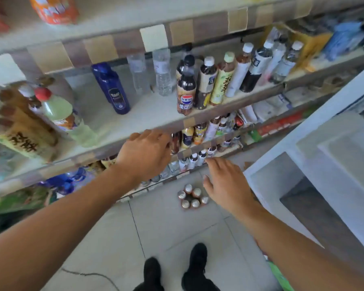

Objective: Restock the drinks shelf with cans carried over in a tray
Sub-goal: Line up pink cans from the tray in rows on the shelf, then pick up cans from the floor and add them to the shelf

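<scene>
From the head camera, both bare arms stretch forward over a tiled floor (156, 227) toward a shelving unit of drinks. The left hand (144, 153) reaches to the front edge of the drinks shelf (135, 120), palm down, wrist slightly bent; its fingertips are hidden past the edge, near small bottles on the shelf below, and I cannot tell whether they grip anything. The right hand (225, 182) hangs in the air lower and to the right, fingers relaxed and spread apart, holding nothing.

The cans (192, 197) stand on the floor just in front of the lowest shelf, a tight cluster of about six with silvery tops and reddish-brown sides, seen between the two hands; whether a tray sits under them is unclear. On the drinks shelf stand a blue bottle (111, 88), clear water bottles (162, 74) and a row of tea and cola bottles (208, 80). Two black shoes (174, 269) show below.
</scene>
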